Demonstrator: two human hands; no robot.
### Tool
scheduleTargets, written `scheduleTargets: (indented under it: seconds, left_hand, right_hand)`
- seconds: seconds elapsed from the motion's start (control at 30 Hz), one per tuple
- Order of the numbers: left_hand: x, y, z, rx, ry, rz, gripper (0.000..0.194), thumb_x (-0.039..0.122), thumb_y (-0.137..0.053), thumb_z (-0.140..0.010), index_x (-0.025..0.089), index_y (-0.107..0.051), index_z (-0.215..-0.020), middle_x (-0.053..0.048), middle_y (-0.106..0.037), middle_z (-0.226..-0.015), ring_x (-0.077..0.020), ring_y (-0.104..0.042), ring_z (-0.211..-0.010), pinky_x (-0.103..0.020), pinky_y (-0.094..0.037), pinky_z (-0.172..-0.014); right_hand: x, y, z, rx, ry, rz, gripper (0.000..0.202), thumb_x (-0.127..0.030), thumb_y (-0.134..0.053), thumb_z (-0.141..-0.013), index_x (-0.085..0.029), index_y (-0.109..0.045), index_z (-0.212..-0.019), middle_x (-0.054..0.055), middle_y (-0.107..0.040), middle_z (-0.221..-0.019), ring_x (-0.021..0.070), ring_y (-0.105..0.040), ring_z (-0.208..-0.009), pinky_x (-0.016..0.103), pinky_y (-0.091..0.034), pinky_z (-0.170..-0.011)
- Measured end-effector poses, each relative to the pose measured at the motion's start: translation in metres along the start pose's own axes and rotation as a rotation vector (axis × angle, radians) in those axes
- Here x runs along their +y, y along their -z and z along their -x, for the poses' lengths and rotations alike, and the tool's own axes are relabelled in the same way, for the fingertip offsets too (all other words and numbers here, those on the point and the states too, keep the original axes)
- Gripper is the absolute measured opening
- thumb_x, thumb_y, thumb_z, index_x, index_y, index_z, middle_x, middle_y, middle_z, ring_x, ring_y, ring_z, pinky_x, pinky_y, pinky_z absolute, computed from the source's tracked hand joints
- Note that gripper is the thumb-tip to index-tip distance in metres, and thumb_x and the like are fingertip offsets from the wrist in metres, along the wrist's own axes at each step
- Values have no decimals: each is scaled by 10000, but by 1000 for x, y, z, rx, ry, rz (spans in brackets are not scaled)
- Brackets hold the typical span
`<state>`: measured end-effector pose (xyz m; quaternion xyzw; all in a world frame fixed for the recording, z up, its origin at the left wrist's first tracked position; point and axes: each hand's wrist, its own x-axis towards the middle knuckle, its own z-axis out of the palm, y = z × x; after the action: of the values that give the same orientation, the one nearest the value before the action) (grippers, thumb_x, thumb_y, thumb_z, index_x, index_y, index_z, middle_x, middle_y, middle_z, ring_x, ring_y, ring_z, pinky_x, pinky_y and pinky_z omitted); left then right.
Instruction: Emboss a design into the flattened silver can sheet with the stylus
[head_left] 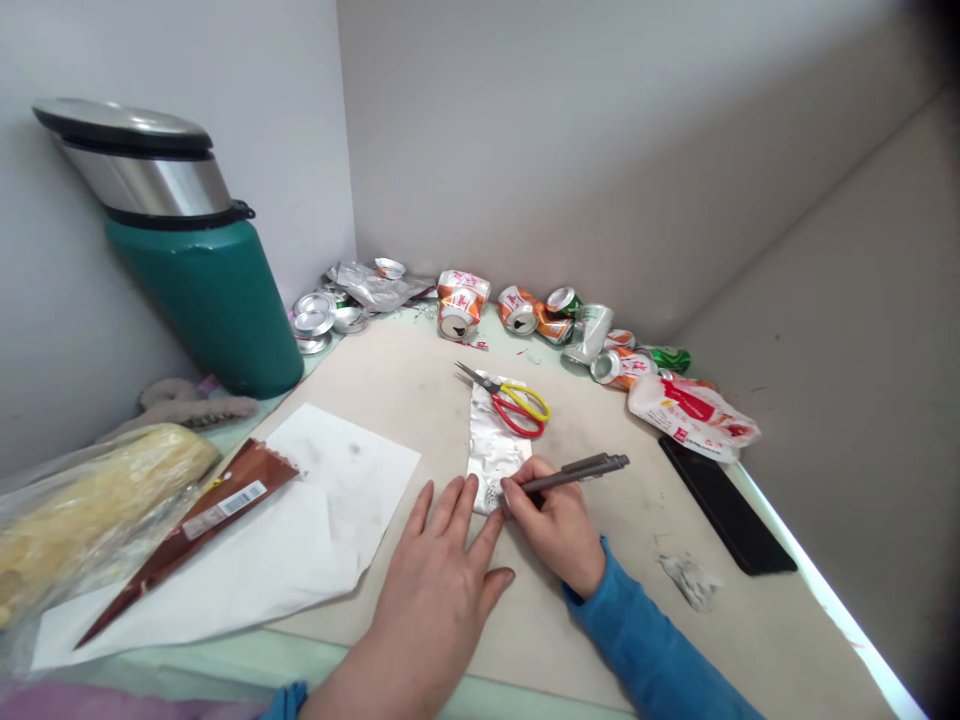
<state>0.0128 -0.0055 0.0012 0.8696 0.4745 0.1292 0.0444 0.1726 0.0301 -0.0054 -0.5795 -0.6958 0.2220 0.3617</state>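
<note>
A strip of silvery aluminium sheet (487,445) lies on the beige mat, its surface crinkled, with small dark marks near its lower end. My right hand (559,520) is closed around a dark grey pen (577,470); the pen's tip is hidden behind my fingers at the sheet's lower end. My left hand (442,570) lies flat, fingers spread, with its fingertips at the lower edge of the sheet. Scissors (517,400) with one red and one yellow handle rest across the upper part of the sheet, blades pointing up-left.
Crushed cans (463,303) and cut can ends (313,318) line the back. A green bottle (217,300), white paper (322,500), a brown wrapper (187,530) and a bagged yellow item (112,490) are left. Right are a phone (727,510), plastic bag (694,412) and crumpled scrap (690,580).
</note>
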Motion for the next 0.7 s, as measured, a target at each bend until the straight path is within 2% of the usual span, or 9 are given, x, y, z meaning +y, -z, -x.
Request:
scheduleTargets:
  seconds: [0.7]
  left_hand:
    - [0, -1, 3, 5, 2, 15, 454, 443, -467, -891, 224, -531, -1283, -171, -427, -1397, -313, -382, -1300, -547, -314, -1055]
  right_hand:
    - [3, 2, 2, -38, -3, -73, 181, -270, -536, -843, -206, -499, -677, -38, -484, -573, 127, -470, -541, 245, -372, -535]
